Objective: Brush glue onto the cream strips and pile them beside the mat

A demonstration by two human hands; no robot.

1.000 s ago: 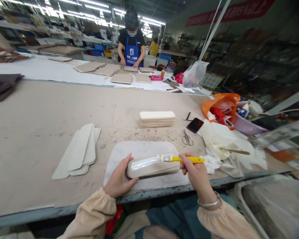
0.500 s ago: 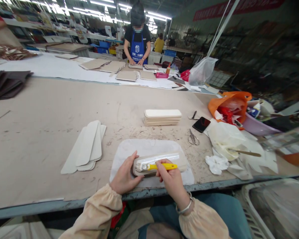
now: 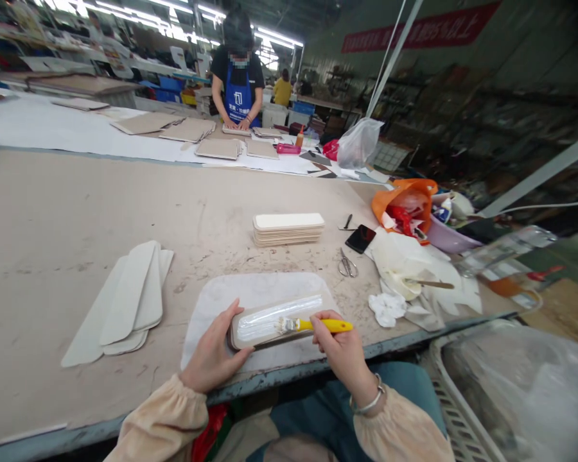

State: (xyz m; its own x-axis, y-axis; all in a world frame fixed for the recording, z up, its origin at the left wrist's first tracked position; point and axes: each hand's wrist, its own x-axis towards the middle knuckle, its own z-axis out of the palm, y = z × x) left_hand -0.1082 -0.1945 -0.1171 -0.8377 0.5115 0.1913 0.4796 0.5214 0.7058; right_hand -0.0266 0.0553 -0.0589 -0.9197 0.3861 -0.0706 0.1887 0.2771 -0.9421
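My right hand (image 3: 341, 350) is closed around the yellow handle of a paintbrush (image 3: 336, 326). The brush's pale, wet bristles rest on a long, round-ended panel (image 3: 260, 323), whose top is coated with a glossy, clear-white film. At the panel's left end, my left hand (image 3: 214, 356) grips it between thumb and fingers. The panel has a thick brown side, so it may lie on others; I cannot tell. Beneath it is a white sheet (image 3: 205, 298) with rounded corners. To the left, several loose off-white strips (image 3: 130, 301) lie fanned out.
A neat stack of similar strips (image 3: 289, 230) stands farther back. Rightward lie scissors (image 3: 347, 264), a black phone (image 3: 361, 239), crumpled tissue (image 3: 388, 309), a plastic-lined container (image 3: 399, 260) with a stick, and an orange bag (image 3: 383, 205). Across the table, a person in a blue apron (image 3: 238, 96) handles panels.
The brush has moved right along the panel, and the glossy film now also covers its left end. My left hand still holds that end. The whole view has swung rightward.
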